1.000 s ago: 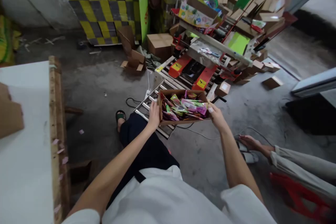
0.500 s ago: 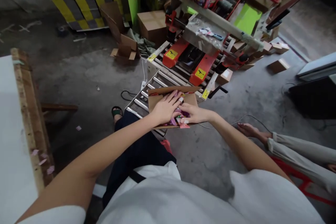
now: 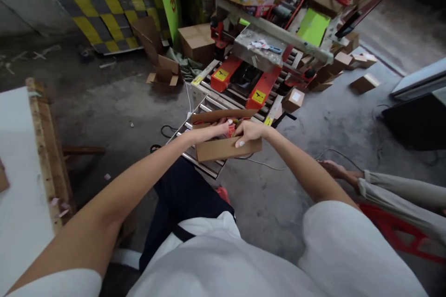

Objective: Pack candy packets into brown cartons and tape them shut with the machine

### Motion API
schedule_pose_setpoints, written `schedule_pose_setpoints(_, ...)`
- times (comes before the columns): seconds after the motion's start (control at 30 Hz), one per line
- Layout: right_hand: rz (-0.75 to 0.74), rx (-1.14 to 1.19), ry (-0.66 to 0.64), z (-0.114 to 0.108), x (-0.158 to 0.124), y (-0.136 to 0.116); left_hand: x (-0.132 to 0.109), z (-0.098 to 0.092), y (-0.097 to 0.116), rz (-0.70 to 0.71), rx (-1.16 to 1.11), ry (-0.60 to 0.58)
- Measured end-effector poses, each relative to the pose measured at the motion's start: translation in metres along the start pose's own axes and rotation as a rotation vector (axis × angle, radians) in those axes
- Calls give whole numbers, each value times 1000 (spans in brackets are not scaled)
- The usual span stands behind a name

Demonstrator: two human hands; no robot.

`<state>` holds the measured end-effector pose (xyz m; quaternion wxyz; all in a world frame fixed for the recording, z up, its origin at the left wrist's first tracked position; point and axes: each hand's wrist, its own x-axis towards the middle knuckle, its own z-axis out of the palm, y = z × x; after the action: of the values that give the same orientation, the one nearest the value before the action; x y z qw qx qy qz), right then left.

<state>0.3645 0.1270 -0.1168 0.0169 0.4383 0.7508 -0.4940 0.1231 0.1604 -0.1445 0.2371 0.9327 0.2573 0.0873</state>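
Note:
An open cardboard box filled with colourful packets rests on the near end of a metal roller conveyor. My left hand reaches into the box from the left, fingers laid over the packets and partly hidden behind the near flap. My right hand curls over the box's near flap, fingertips pressed on its outer face. The far flap stands raised behind both hands.
A carton-sealing machine with red guards sits on the conveyor beyond the box. Small cardboard boxes lie scattered on the concrete floor. Another person's foot and sleeve are at right. A white board with a wooden edge stands at left.
My hands went from gripping the box's two sides to pressing on the packets, and now my right hand has pulled the near flap up while the left stays inside.

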Motion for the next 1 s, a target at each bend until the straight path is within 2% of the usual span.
schedule_pose_setpoints(0.07, -40, -92, 83, 1, 1, -3, -9, -5, 4, 58, 39, -42)
schedule_pose_setpoints(0.13, -87, -229, 236, 15, -6, -7, -20, -5, 11, 99, 86, -36)
schedule_pose_setpoints(0.23, -105, -395, 537, 50, -20, -14, -33, 1, 20, 41, 165, 145)
schedule_pose_setpoints(0.33, -88, -419, 903, 81, -24, -22, -39, 7, 26, -58, 256, 342)
schedule_pose_setpoints(0.37, -80, -413, 977, 87, -21, -25, -39, 8, 28, -98, 284, 389)
schedule_pose_setpoints(0.4, -64, -410, 1002, 91, -17, -29, -39, 9, 30, -144, 307, 423)
schedule_pose_setpoints(0.43, -39, -412, 974, 91, -11, -32, -39, 8, 32, -189, 324, 446)
schedule_pose_setpoints(0.57, 153, -454, 716, 73, 13, -46, -37, 4, 38, -291, 345, 445)
schedule_pose_setpoints(0.63, 217, -480, 650, 63, 19, -48, -37, 2, 41, -309, 352, 432)
schedule_pose_setpoints(0.7, 222, -495, 638, 60, 21, -45, -38, 3, 44, -326, 359, 415)
schedule_pose_setpoints(0.8, 179, -473, 759, 71, 17, -35, -40, 7, 49, -344, 376, 393)
schedule_pose_setpoints(0.93, 191, -433, 1131, 92, 10, -26, -46, 11, 53, -300, 412, 345)
schedule_pose_setpoints(1.0, 246, -456, 1206, 102, 8, -27, -50, 11, 53, -271, 421, 294)
